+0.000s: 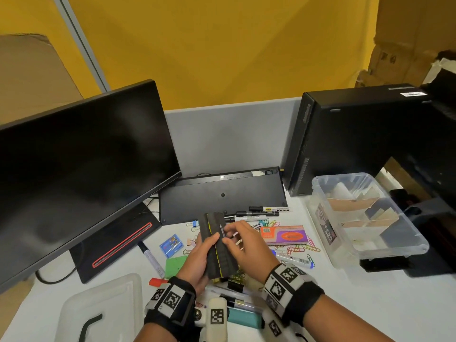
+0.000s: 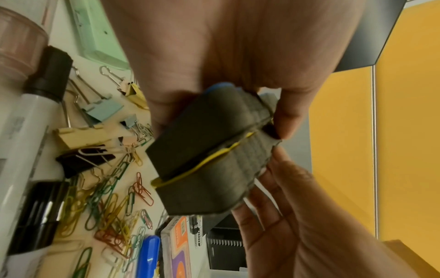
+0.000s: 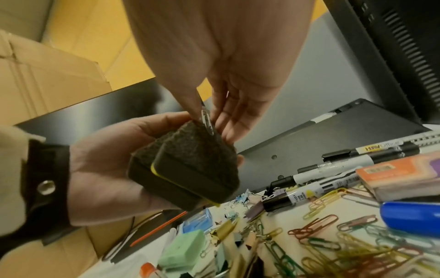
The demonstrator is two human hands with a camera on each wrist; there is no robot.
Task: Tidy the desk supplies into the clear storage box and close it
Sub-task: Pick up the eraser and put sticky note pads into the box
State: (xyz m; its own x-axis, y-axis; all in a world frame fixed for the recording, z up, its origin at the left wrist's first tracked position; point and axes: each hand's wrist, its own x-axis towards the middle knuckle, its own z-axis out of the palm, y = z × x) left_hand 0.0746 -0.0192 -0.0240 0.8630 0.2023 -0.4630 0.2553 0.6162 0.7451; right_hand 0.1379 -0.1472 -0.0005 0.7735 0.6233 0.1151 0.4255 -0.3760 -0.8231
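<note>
A person's left hand [image 1: 197, 257] grips two whiteboard erasers [image 1: 217, 245], stacked side by side above the middle of the worktop [image 1: 370, 299], while the right hand [image 1: 246, 243] pinches a silver paper clip [image 3: 206, 120] stuck to the felt at the erasers' far end, thumb and forefinger closed on it, the other fingers [image 3: 234, 120] loosely spread. The left fingers wrap the pair from beneath, thumb across the top.

The erasers look light and spongy, with felt faces that snag small metal things; a thin yellow layer shows in the seam between them. They would be best held across the firmer side walls, as now, rather than by the fuzzy faces. The clip is tiny and springy, and likely to slip unless nipped at its end.

The clear storage box [image 1: 320, 218] stands open at three o'clock from the hands, holding cardboard dividers; its lid [image 1: 103, 304] lies at seven o'clock. Coloured paper clips [image 3: 352, 242], too many and too tangled to count, litter the worktop from four to five o'clock. At twelve o'clock lie three markers [image 1: 259, 213]; one more marker [image 1: 151, 257] lies at nine o'clock. One blue box [image 1: 171, 245] and one green case [image 1: 175, 266] sit at eight o'clock, one orange-and-purple packet [image 1: 283, 235] at three.
</note>
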